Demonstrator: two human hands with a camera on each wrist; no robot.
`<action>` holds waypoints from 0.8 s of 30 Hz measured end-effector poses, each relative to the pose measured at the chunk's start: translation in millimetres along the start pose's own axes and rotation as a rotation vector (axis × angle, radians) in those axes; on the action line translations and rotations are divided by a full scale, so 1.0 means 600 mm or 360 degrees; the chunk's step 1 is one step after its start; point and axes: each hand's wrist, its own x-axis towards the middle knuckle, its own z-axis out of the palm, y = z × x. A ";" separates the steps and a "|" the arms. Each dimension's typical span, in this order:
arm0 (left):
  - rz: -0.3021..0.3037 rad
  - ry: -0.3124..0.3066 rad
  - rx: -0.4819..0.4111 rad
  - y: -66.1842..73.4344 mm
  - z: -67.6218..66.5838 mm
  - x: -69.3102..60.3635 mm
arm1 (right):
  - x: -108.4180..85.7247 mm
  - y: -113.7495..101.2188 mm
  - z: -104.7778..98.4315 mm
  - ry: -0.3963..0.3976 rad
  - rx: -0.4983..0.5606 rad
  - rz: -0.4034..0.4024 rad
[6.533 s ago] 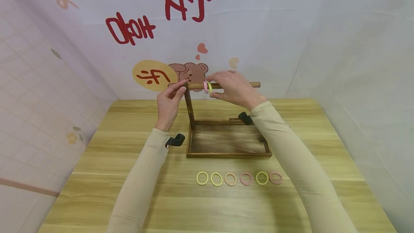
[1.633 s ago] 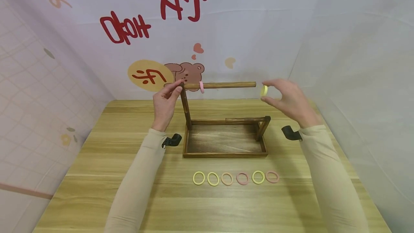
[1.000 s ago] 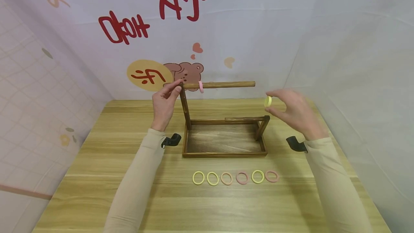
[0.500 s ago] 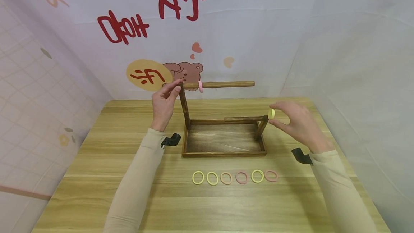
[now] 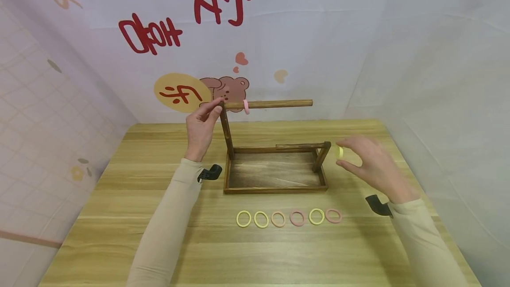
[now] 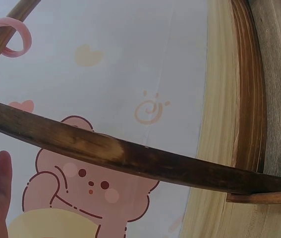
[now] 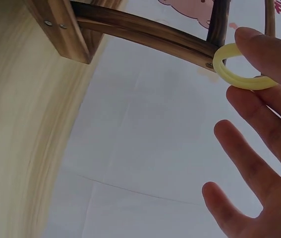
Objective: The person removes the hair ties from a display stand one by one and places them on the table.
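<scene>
At the upper left corner of a dark wooden two-armed stand (image 5: 226, 132), my left hand (image 5: 200, 131) pinches the top of the tall post between thumb and fingers. A pink ring (image 5: 246, 107) hangs on the long upper bar; the left wrist view shows the same pink ring (image 6: 26, 38) round the bar. My right hand (image 5: 374, 167) pinches a pale yellow ring (image 5: 340, 153) between thumb and index finger, just right of the short post (image 5: 322, 157). In the right wrist view the yellow ring (image 7: 239, 81) is tilted, the other fingers spread apart.
In front of the stand's tray base (image 5: 275, 190) lies a row of several yellow, peach and pink rings, among them a peach ring (image 5: 272, 219) and a pink ring (image 5: 339, 220). A lower bar (image 5: 296, 146) points left from the short post. A printed cloth (image 5: 318, 56) hangs behind the table.
The right hand has drawn the yellow ring off the upper bar's free end, then lowered it beside the short post. The pink ring stays on the bar; the left hand keeps its hold.
</scene>
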 end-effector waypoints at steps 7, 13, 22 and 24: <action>-0.0010 0.0004 0.0020 0.001 0.000 0.000 | -0.028 -0.003 0.006 -0.0083 -0.0056 -0.0031; -0.0002 0.0010 0.0009 -0.001 0.000 -0.001 | -0.053 -0.004 0.015 -0.0184 -0.0106 -0.0050; 0.0000 0.0001 -0.0020 -0.003 0.000 0.000 | -0.081 -0.011 0.023 -0.0301 -0.0131 -0.0022; 0.0000 0.0003 -0.0021 -0.004 0.000 0.000 | -0.088 -0.010 0.026 -0.0312 -0.0146 -0.0039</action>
